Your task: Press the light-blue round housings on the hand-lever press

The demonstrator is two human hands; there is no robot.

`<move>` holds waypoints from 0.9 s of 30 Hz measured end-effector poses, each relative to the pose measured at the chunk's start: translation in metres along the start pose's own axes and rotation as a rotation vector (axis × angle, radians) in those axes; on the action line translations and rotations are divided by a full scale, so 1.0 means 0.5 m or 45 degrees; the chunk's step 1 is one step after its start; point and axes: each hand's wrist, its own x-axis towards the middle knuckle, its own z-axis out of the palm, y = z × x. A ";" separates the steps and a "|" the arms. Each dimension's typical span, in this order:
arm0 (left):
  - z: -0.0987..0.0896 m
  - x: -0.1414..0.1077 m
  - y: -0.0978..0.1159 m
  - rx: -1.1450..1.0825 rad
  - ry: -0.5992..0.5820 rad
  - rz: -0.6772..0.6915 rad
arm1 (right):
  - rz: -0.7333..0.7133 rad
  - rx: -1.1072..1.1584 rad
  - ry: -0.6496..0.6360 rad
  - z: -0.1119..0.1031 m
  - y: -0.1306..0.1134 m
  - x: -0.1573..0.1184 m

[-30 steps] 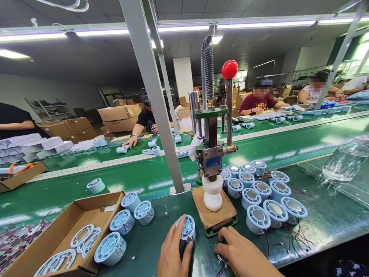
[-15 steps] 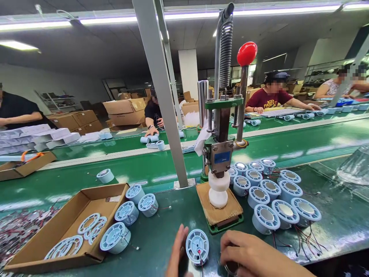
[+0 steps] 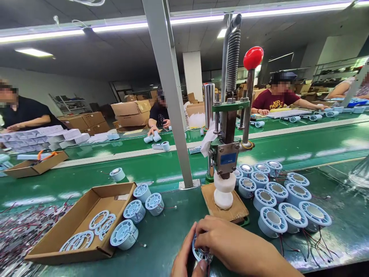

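A round light-blue plastic motor housing [image 3: 196, 252] stands at the bench's front, mostly covered by my hands. My left hand [image 3: 184, 256] is closed round its left side, with the thumb at the front. My right hand [image 3: 216, 240] reaches over it from the right, its curled fingers on the top face. What those fingers pinch is hidden; a bit of silvery metal shows beneath them. Just behind is a hand press [image 3: 226, 157] with a red knob [image 3: 253, 58] and two white plastic blocks, one above the other, over a cardboard-covered base [image 3: 209, 200].
Left, a cardboard tray [image 3: 115, 250] holds blue slotted rings [image 3: 77, 241]; several open-faced blue housings [image 3: 124, 234] stand beside it. Right, several housings with silver discs [image 3: 272, 221] stand grouped, wires trailing. Behind a metal post [image 3: 170, 92] runs a green conveyor [image 3: 138, 163], with co-workers beyond.
My right hand has moved left onto the housing, which stood between my hands before. My left hand has closed against it. The camera view has shifted slightly.
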 end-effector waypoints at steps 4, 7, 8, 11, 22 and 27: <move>0.004 0.001 -0.015 0.019 0.028 -0.019 | -0.012 0.054 0.001 0.006 0.002 0.005; 0.001 0.003 -0.013 -0.022 0.015 -0.014 | -0.025 0.030 0.005 0.005 0.000 0.007; 0.000 0.004 -0.013 -0.028 0.005 -0.013 | -0.032 0.013 0.010 0.004 -0.001 0.007; -0.007 0.003 -0.013 0.021 -0.022 -0.021 | -0.077 -0.043 0.013 0.003 -0.003 0.008; -0.003 0.004 -0.013 0.140 -0.049 0.026 | -0.102 0.031 0.014 0.009 0.004 0.008; 0.010 0.002 0.000 0.199 0.015 0.041 | -0.065 0.000 -0.021 0.002 -0.006 0.010</move>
